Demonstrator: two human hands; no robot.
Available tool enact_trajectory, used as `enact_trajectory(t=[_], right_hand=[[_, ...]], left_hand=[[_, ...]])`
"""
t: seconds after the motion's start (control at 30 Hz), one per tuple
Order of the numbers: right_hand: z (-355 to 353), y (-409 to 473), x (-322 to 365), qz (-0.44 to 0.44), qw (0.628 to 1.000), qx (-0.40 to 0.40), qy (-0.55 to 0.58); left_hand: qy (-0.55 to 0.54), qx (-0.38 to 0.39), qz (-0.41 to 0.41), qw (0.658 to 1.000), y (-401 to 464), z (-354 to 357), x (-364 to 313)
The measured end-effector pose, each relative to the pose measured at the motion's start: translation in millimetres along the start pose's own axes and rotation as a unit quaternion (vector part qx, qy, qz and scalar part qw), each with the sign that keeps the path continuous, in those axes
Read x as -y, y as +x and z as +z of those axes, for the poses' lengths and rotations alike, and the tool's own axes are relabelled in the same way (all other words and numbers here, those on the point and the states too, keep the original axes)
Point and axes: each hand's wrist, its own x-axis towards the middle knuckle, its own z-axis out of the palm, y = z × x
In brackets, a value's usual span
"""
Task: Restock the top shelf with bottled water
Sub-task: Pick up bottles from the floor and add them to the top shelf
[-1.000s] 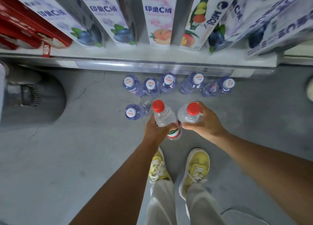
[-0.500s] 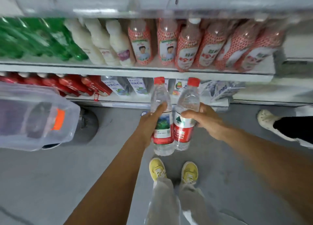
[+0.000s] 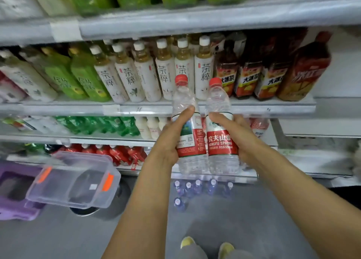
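Each hand [image 3: 168, 141] [image 3: 242, 135] grips a water bottle [image 3: 190, 129] [image 3: 221, 139]; reaching overhead, one could slip or knock the tea bottles [image 3: 148, 77].

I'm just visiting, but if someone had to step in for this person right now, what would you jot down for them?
Left hand: grips a red-capped water bottle, upright.
Right hand: grips a second water bottle, upright, side by side with the first.
Both are held in front of the tea shelf, not yet on any shelf.
Six blue bottles with white caps stand on the floor below.
Done: two bottles picked up. Left: lift them to the top shelf, which is out of view, then probably fetch those on the floor.
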Motion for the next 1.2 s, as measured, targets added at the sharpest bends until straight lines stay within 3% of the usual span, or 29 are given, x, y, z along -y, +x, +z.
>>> enact_trajectory(t=[0.2,0.33,0.57,0.97,1.2], right_hand=[[15,-43,70,-0.052,0.997,0.031,0.052],[21,-58,102,-0.097,0.993,0.047,0.057],[29,-78,135,-0.112,0.988,0.084,0.057],[37,-83,174,-0.164,0.982,0.087,0.035],[35,-87,202,-0.223,0.973,0.059,0.017]], left_hand=[[-0.052,0.054,0.039,0.996,-46,25,-62],[-0.047,0.038,0.061,0.996,-60,34,-89],[-0.142,0.072,0.043,0.986,-76,36,-115],[-0.061,0.091,0.157,0.981,-72,45,-148],[0.002,0.109,0.151,0.982,-75,65,-181]])
